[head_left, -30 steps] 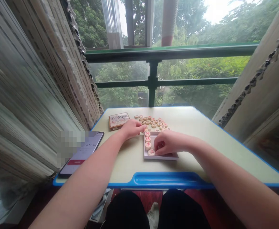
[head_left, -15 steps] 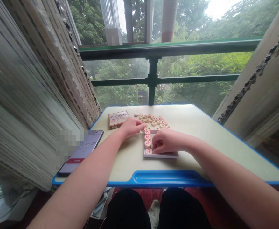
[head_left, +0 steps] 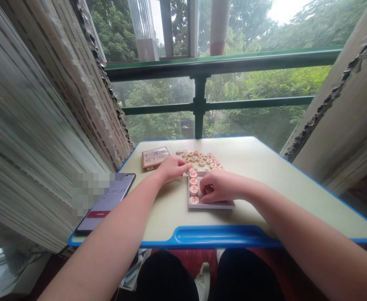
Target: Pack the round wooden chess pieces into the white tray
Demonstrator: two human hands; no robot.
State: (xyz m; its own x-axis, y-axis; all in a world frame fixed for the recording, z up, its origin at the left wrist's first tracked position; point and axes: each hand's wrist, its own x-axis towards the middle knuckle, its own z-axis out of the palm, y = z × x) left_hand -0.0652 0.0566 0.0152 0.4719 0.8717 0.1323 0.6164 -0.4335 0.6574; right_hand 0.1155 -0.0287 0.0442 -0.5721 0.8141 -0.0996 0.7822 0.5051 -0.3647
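Observation:
Round xiangqi pieces with red characters [head_left: 193, 190] stand in a column along the left wall of a shallow white box [head_left: 211, 207]. My right hand [head_left: 217, 184] is inside the box, fingers curled down beside the nearest piece of that column. Its palm hides whatever the fingers hold. Off the box's far left corner, my left hand [head_left: 173, 168] has thumb and forefinger closed at a pale xiangqi piece [head_left: 190, 167], partly covered by the fingertips. Beyond the box, several loose xiangqi pieces [head_left: 201, 163] lie spread on the table.
A brown lidded carton with Chinese writing [head_left: 155, 156] lies at the table's far left. A phone [head_left: 108, 200] rests on the left edge, near my left forearm. The pale table [head_left: 296, 200] has a blue rim and a blue front trough [head_left: 221, 235]. Curtains [head_left: 51, 104] hang on both sides.
The view has shifted slightly. Both hands stay in nearly the same places, and the column of pieces in the box looks the same.

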